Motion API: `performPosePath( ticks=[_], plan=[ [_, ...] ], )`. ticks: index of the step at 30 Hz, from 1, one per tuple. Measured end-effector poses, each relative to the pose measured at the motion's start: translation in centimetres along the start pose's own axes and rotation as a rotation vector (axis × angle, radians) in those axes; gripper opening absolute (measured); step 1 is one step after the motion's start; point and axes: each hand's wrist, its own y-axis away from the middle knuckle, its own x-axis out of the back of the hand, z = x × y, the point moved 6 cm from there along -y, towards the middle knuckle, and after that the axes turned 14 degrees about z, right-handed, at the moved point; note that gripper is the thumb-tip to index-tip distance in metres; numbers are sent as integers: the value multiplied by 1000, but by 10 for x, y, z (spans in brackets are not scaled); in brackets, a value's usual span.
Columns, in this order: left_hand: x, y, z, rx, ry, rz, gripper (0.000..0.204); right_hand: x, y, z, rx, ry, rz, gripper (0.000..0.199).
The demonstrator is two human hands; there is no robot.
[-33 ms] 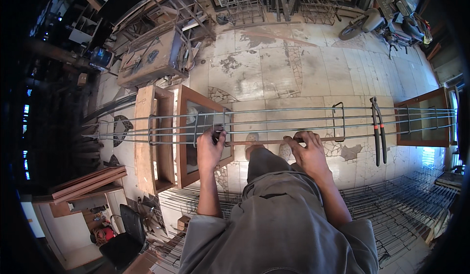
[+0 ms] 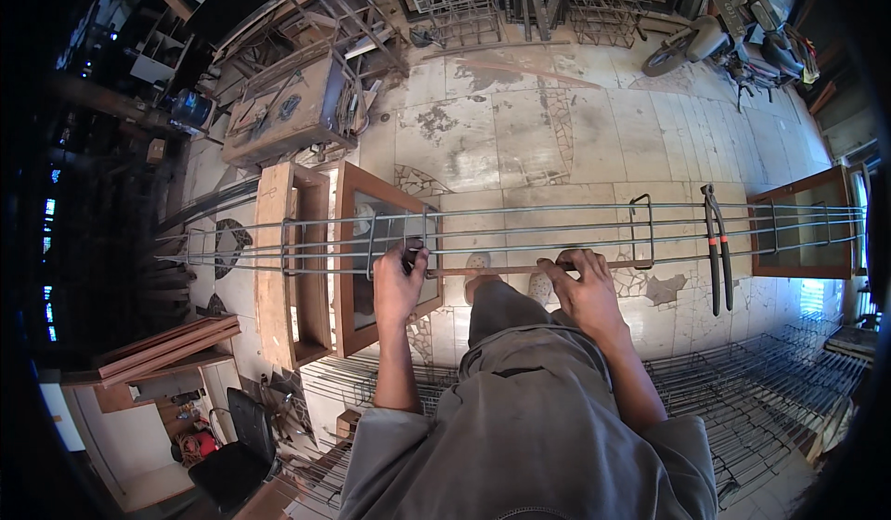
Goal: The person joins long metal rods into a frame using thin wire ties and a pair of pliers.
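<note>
A long cage of steel rods (image 2: 520, 230) lies crosswise before me, with bent wire stirrups (image 2: 649, 232) set round the rods at intervals. A thin brown strip (image 2: 492, 270) runs along its near rod, between two stirrups. My left hand (image 2: 397, 283) is closed at the left stirrup, by the strip's left end; its fingertips are partly hidden. The fingers of my right hand (image 2: 587, 288) are bent and pinch the strip towards its right part. Long-handled pincers (image 2: 714, 269) with dark handles and red bands hang across the rods on the right.
Wooden frames (image 2: 345, 260) prop the cage at left, and a glazed wooden frame (image 2: 803, 227) at right. More steel mesh (image 2: 742, 399) lies behind me on the right. A motorbike (image 2: 710, 37), a cluttered bench (image 2: 288, 111) and a black chair (image 2: 237, 446) stand around.
</note>
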Motion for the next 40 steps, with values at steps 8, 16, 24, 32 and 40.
performPosePath(
  ticks=[8,16,24,32,40],
  plan=[
    [-3,0,0,40,16,-19,14,1,-1,1,6,12,-8,36],
    [-1,-1,0,25,-4,-5,27,-1,1,2,10,14,19,37],
    [44,12,-5,62,149,407,50,42,-17,-7,22,108,240,39],
    [15,47,24,588,1085,-32,37,46,7,36,-554,280,244,30],
    [-19,50,67,539,1166,-429,39,49,8,33,-480,391,320,41]
  ],
)
